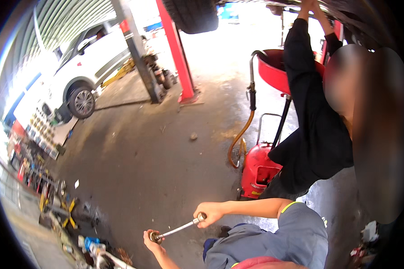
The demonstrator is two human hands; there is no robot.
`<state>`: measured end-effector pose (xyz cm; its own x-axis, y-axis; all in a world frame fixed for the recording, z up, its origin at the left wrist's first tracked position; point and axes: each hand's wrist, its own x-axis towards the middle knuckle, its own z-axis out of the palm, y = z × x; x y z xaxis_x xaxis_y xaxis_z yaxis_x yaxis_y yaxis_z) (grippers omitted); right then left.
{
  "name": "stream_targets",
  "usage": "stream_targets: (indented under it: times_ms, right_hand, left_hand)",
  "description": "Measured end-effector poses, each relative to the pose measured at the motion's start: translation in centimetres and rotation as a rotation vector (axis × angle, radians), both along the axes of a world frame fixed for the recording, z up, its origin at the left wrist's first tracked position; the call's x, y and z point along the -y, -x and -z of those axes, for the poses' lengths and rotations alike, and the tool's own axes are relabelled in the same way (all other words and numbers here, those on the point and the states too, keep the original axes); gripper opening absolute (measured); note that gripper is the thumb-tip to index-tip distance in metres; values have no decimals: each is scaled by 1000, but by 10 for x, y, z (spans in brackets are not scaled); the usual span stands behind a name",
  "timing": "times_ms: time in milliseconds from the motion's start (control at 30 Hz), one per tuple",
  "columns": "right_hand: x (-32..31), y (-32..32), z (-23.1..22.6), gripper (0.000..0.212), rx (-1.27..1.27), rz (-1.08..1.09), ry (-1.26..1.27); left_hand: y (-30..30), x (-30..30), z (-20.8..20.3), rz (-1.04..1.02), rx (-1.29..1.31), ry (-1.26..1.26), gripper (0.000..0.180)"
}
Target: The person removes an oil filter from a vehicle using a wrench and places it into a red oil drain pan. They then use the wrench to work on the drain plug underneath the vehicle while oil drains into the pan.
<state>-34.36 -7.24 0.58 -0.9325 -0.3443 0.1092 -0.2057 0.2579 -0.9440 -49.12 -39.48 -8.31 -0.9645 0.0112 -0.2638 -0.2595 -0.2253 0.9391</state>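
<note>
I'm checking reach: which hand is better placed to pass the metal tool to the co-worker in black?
Probably the right hand: it grips the end of the metal tool nearer the co-worker; the left hand holds the far end.

The grey-brown concrete floor (pixel 148 152) is darkly stained, with paler patches. On it stand a wheeled red tank (pixel 255 168), the foot of a red post (pixel 188 95) and a yellow stand (pixel 70 214); a small lump (pixel 193 136) and a white scrap (pixel 76 184) lie apart.

Car workshop — overhead tyre (pixel 192 16), red post (pixel 176 51).
</note>
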Motion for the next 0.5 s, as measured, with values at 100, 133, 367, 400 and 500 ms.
stream_targets:
  times_ms: [100, 133, 367, 400, 500]
  right_hand:
    - [-3, 13, 3, 28, -149, 37, -251]
    - [-4, 15, -1, 28, -177, 55, -318]
    - [-3, 52, -12, 31, -116, 174, -716]
    - [-6, 55, -15, 30, -115, 295, -651]
    - [-15, 57, -14, 25, -119, 653, -367]
  left_hand:
    - [56, -20, 8, 287, 171, 111, 42]
    - [77, -30, 11, 377, 228, 160, 43]
    - [215, -133, 10, 961, 363, 432, 49]
    - [223, -153, -1, 999, 294, 422, 52]
    - [251, -208, -13, 1107, 221, 318, 61]
